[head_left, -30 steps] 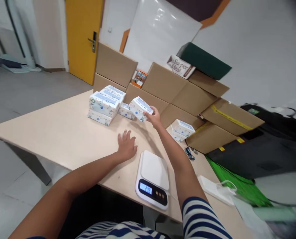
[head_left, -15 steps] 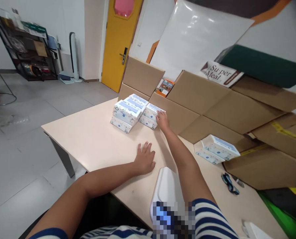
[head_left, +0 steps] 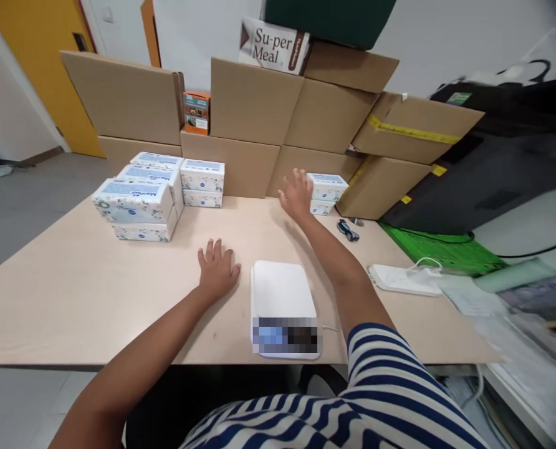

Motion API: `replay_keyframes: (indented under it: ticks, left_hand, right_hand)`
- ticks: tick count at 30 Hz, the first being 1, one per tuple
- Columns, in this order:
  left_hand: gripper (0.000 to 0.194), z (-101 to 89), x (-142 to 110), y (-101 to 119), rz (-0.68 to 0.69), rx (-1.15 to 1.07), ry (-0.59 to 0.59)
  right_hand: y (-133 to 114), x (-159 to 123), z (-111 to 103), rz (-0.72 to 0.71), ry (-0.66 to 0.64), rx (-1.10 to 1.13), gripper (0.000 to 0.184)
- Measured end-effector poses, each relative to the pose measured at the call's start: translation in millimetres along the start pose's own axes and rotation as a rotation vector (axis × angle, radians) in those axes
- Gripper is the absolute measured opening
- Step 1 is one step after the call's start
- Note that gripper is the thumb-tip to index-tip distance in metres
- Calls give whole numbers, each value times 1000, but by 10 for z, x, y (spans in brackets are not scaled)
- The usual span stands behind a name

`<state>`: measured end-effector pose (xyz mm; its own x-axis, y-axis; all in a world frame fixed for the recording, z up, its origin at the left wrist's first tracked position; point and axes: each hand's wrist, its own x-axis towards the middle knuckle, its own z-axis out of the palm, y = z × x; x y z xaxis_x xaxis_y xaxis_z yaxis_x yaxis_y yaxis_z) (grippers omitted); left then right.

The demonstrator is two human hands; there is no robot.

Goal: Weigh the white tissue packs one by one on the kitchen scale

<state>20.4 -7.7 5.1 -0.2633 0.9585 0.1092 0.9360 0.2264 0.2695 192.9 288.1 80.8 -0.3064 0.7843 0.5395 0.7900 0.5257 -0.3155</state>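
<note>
My left hand (head_left: 215, 268) lies palm down on the table, fingers spread, holding nothing. My right hand (head_left: 297, 194) is raised at the left end of a two-high stack of tissue packs (head_left: 328, 187). Its fingers are apart and nothing is held; whether the fingertips touch the pack is hard to tell. Further left, more white tissue packs (head_left: 135, 202) with blue tops stand in stacked rows, beside another two-high stack (head_left: 202, 176). Between my arms sits a flat white device (head_left: 282, 290) like a scale, its front panel blurred out.
Cardboard boxes (head_left: 254, 103) line the back of the table (head_left: 72, 280), with a small orange box (head_left: 197, 113) among them. To the right lie a dark blue strap-like item (head_left: 348, 230), a white power strip (head_left: 404, 280) and a green panel (head_left: 441, 249).
My right hand has left the stack at the left and moved right to the other stack. The view has turned right. My left hand still rests on the table.
</note>
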Motion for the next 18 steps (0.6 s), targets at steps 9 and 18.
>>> replay_keyframes:
  ticks: [9,18]
  left_hand:
    - [47,34,34,-21,-3,6,17]
    - [48,-24,83,-8,-48,-1,-45]
  right_hand:
    - [1196,15,-403,792,119,723,74]
    - [1420,378,-383,942,-45,1034,75]
